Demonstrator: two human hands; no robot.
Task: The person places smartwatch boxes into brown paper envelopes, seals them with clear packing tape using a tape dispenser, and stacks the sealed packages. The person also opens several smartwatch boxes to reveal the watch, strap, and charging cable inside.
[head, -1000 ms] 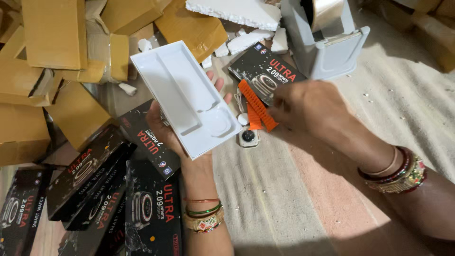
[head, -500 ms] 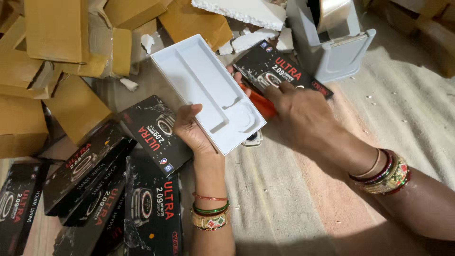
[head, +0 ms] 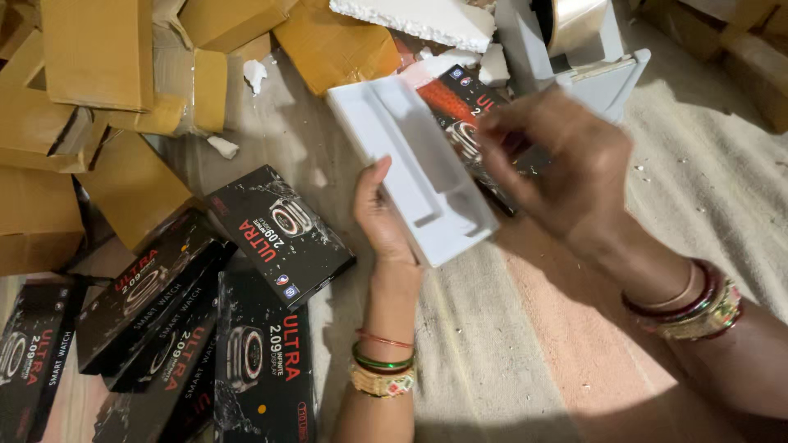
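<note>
Nearest, at the bottom left of the scene, several black watch boxes point(head: 263, 373) lie in a loose overlapping heap on the floor, one more black box point(head: 279, 234) resting just beyond them, tilted toward the middle. The floor here is covered by a pale woven mat point(head: 492, 361) that runs to the right and far side. Rising from the near edge, the left hand point(head: 382, 217), with green, red and gold bangles on its wrist, holds a white plastic tray point(head: 414, 168) from its left long edge; the grip is closed on the tray, thumb along the rim and fingers hidden beneath. The tray is held up off the floor in the middle of the scene, slanting from far left to near right, its moulded hollows facing up. Just right of it, the right hand point(head: 566, 160), blurred, hovers above the tray's right side with fingers curled together; whether they pinch anything I cannot tell. Under that hand another black watch box point(head: 464, 107) shows, partly hidden by the tray. Farther left, plain brown cardboard cartons point(head: 90, 57) are piled up. At the far middle lies a slab of white foam point(head: 410, 18), and to its right stands a grey tape dispenser point(head: 579, 49) with a roll of tape
</note>
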